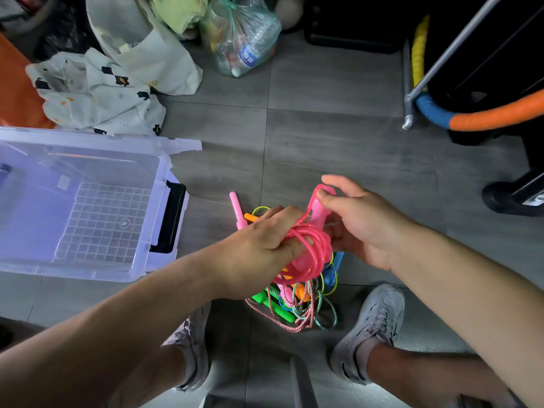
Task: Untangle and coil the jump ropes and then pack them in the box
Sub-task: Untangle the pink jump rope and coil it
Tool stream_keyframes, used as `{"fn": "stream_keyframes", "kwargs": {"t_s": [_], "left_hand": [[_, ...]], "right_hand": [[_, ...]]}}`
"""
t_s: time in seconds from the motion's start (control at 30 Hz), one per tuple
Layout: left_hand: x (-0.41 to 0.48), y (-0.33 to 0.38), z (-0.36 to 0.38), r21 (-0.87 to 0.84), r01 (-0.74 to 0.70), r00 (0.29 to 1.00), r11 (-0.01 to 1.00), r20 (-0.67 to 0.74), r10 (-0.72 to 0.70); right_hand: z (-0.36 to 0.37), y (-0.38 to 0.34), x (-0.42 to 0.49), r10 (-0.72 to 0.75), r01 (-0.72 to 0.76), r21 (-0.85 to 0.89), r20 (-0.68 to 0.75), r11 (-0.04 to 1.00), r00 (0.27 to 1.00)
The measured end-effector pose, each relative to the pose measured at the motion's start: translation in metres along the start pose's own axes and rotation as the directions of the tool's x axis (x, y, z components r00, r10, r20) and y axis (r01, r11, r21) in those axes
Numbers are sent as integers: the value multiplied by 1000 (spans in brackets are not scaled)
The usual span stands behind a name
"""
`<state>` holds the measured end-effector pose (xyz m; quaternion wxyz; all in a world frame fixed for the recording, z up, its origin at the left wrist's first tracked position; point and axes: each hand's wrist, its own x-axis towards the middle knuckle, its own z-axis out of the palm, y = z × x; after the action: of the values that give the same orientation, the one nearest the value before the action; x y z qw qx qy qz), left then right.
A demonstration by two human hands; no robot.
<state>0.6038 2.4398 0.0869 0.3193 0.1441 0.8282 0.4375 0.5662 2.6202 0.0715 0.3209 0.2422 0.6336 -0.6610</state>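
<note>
- Head view, centre of frame: the left hand (265,245) is gripping the pink jump rope (312,245), with the coiled loops wound round its curled fingers.
- The right hand (365,228) is pinching the rope's pink handle (319,209) between thumb and forefinger, just above the coil. The handle is standing roughly upright.
- Directly below the hands, the other jump ropes (306,318) are lying in a tangled pile on the grey floor (338,136): braided cords, with green and orange handles.
- A second pink handle (237,209) is lying on the floor just left of the left hand.
- The clear box (73,270) is sitting open at the left of the frame, its black latch (172,216) facing the pile.
</note>
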Motion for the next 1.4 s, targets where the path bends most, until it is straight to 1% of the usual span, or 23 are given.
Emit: {"fn": "stream_keyframes", "kwargs": {"t_s": [0.07, 0.17, 0.23, 0.37, 0.47, 0.53, 0.63, 0.7, 0.83, 0.93, 1.07, 1.13, 1.2, 1.23, 1.3, 1.37, 1.4], "left_hand": [[0, 0, -3, -7, -12, 999, 1000, -38, 12], [-1, 0, -7, -39, -24, 996, 999, -88, 21], [-1, 0, -8, -60, -17, 995, 998, -101, 11], [1, -3, -8, -128, -46, 990, 991, -137, 28], [1, -2, -8, -163, -42, 989, 986, -144, 18], [3, -1, -8, -189, -37, 985, 981, -171, 4], [5, 2, -12, -254, -32, 975, 967, -220, -25], [6, 2, -15, -271, -34, 969, 962, -246, -35], [8, -4, -16, -348, -35, 970, 937, -236, -52], [9, -10, -17, -426, 3, 980, 905, -177, -86], [9, -14, -24, -513, -8, 998, 858, -60, -27], [8, -17, -29, -596, 8, 1000, 803, 22, 7], [5, -16, -33, -677, 14, 992, 736, 103, 76], [4, -16, -34, -701, 11, 988, 713, 117, 100], [5, -15, -30, -716, 0, 995, 699, 69, 71], [8, -14, -23, -695, 8, 999, 719, -26, -37], [10, -13, -19, -664, 17, 994, 748, -73, -87]], "right_hand": [[-2, -5, -2, -54, 54, -2, 37, 999, 998], [-4, -13, -10, -93, 89, 34, 161, 995, 983], [-5, -16, -15, -119, 113, 41, 217, 993, 969], [-1, -12, -16, -198, 223, -92, 225, 970, 954], [-3, -10, -13, -265, 297, -97, 248, 950, 932], [-4, -10, -15, -301, 350, -140, 285, 926, 910], [-1, -5, -21, -333, 444, -296, 358, 846, 873], [0, -2, -22, -350, 480, -355, 373, 802, 859], [-2, -3, -19, -371, 507, -350, 388, 788, 844], [-5, -5, -19, -372, 525, -332, 426, 784, 825], [-12, -7, -18, -350, 515, -311, 454, 799, 819], [-16, -10, -19, -338, 508, -300, 472, 807, 814], [-17, -11, -18, -326, 509, -281, 504, 814, 800], [-18, -12, -17, -319, 502, -266, 515, 823, 796], [-19, -14, -16, -312, 482, -226, 524, 847, 793], [-20, -15, -15, -305, 467, -208, 524, 859, 795], [-19, -13, -15, -300, 462, -211, 522, 862, 798]]}}
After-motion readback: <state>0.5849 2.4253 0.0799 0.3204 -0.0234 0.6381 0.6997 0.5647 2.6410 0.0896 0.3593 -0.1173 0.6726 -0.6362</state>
